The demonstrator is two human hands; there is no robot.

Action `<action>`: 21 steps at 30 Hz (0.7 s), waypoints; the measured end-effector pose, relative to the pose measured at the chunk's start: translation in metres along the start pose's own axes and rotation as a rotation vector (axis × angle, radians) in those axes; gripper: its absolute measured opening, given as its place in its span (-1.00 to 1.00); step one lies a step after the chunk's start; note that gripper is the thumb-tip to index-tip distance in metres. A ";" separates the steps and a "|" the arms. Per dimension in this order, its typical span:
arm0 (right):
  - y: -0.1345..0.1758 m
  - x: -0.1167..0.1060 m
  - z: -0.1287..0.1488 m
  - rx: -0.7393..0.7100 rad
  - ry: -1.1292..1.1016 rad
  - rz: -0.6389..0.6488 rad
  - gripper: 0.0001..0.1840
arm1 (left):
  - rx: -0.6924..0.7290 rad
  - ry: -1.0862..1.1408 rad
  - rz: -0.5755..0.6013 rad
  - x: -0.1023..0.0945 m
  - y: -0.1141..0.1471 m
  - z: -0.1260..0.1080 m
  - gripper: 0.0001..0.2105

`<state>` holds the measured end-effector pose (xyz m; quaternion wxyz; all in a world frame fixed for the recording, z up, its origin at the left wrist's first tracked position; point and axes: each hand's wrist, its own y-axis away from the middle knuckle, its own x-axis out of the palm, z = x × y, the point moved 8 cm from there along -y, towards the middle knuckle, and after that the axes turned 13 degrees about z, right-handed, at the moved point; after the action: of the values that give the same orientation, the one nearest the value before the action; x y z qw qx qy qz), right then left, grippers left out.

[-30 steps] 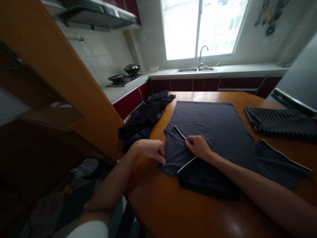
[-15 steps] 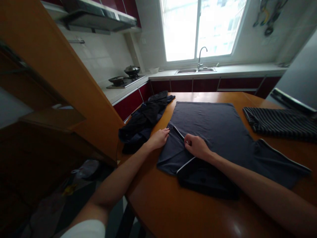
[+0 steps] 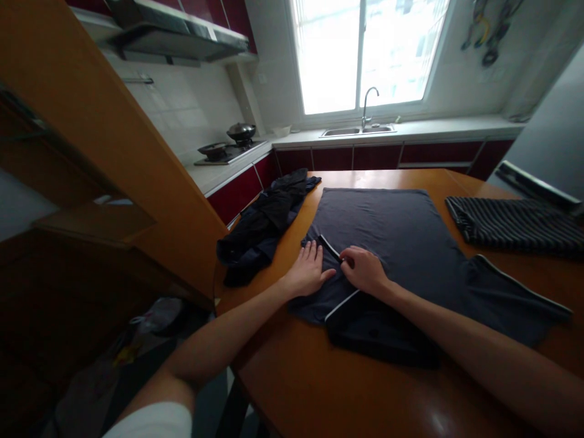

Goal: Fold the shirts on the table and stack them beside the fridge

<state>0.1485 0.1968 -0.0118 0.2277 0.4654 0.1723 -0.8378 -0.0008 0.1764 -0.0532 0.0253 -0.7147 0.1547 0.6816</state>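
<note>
Our brown worktop (image 3: 278, 377) is the biggest thing, with a round edge and a shiny top. On it, right in front of us, lies a big grey shirt (image 3: 392, 225), spread out with its wide, plain end away from us. Left of the shirt is a messy heap of dark clothes (image 3: 269, 225), near it but not touching. Right of the shirt, and apart from it, lies a striped cloth (image 3: 515, 228). A black part (image 3: 378, 337) of the shirt, with a thin white line along one side, lies close to us, partly under our right arm. Our left hand (image 3: 308, 272) is open and flat, fingers spread, and it rests on the left side of the shirt. Our right hand (image 3: 364, 267) is just beside it, fingers bent in, and it seems to pinch the end of a dark strip (image 3: 329, 247) with a white edge. We cannot tell how tight that pinch is. We think the step in hand is making this left side lie smooth: one hand presses while the other holds the edge. The next move, we think, calls for a soft pull and a flat palm, so the cloth does not bunch up.
</note>
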 end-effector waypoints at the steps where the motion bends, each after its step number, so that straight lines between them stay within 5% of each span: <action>1: 0.001 -0.003 0.003 -0.038 0.007 -0.046 -0.74 | 0.000 0.006 -0.020 -0.003 0.000 -0.002 -0.24; 6: 0.002 0.002 0.019 -0.306 0.003 -0.070 -0.56 | 0.111 0.050 -0.179 -0.025 -0.011 -0.016 -0.48; 11: -0.001 0.027 0.018 -0.354 0.100 0.108 -0.40 | 0.147 0.101 -0.038 -0.012 -0.031 -0.006 -0.47; 15: -0.002 0.035 0.014 -0.299 0.132 0.208 -0.40 | 0.076 0.120 -0.044 -0.013 -0.039 0.025 -0.49; 21: -0.002 0.032 0.015 -0.284 0.135 0.219 -0.39 | -0.135 0.130 -0.218 -0.043 -0.038 0.076 -0.47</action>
<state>0.1220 0.1843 -0.0316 0.3689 0.4997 0.2522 -0.7420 -0.0651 0.2394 -0.0224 0.0411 -0.7700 0.0312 0.6359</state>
